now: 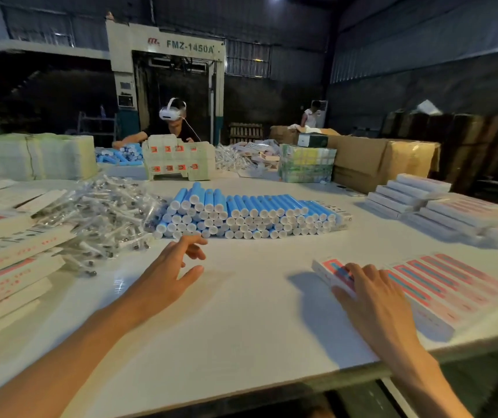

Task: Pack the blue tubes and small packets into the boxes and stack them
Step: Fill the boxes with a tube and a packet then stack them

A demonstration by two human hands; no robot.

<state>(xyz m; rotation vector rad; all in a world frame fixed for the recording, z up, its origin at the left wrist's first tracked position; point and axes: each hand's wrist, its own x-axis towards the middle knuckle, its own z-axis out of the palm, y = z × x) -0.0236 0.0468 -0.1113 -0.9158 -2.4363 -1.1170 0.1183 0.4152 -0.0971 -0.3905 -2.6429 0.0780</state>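
Fetching stage: my left hand (178, 260), spread and empty, hovers just short of the stacked blue tubes (250, 215); my right hand (371, 297) grips the end box (329, 271) of the right-hand row. Next, I judge: pinch one tube.

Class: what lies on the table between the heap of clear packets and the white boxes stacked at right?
The pile of blue tubes, white caps facing us, seen in the head view.
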